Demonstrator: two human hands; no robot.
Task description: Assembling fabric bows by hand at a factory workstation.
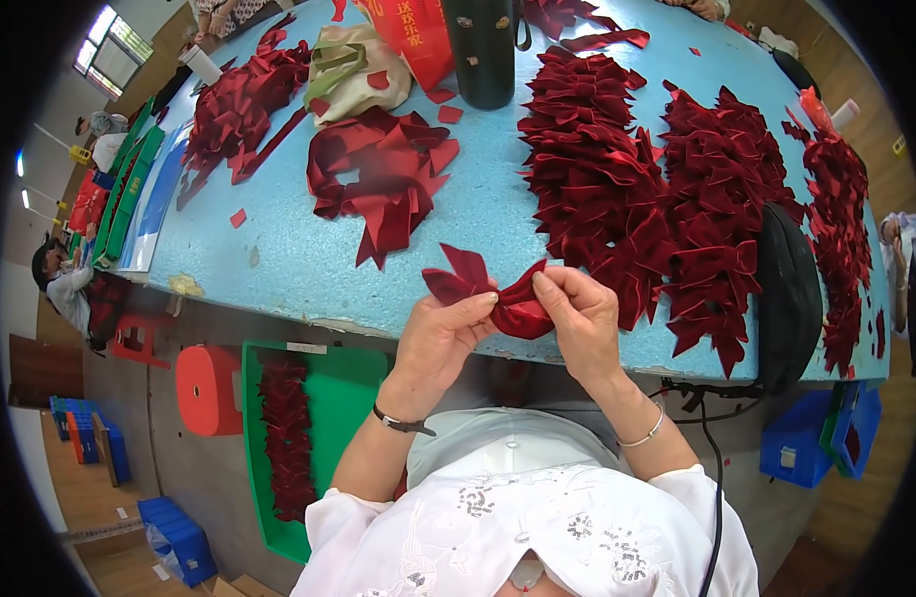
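Observation:
Between my two hands, just over the near edge of the table, is a dark red velvet bow (523,310). My left hand (443,333) pinches it near its middle, with pointed ribbon tails sticking up above the fingers. My right hand (580,316) grips the looped right part between thumb and fingers. Beyond my hands lies a loose heap of red ribbon strips (378,174). To the right, long rows of red bows (587,169) are stacked close together, with another row (712,219) beside them.
On the blue table (269,249) stand a dark flask (485,60), a cloth bag (354,75) and a red bag. A black bag (788,298) hangs at the right edge. Below left are a green crate (329,438) holding bows and a red stool (207,390). Other people sit around.

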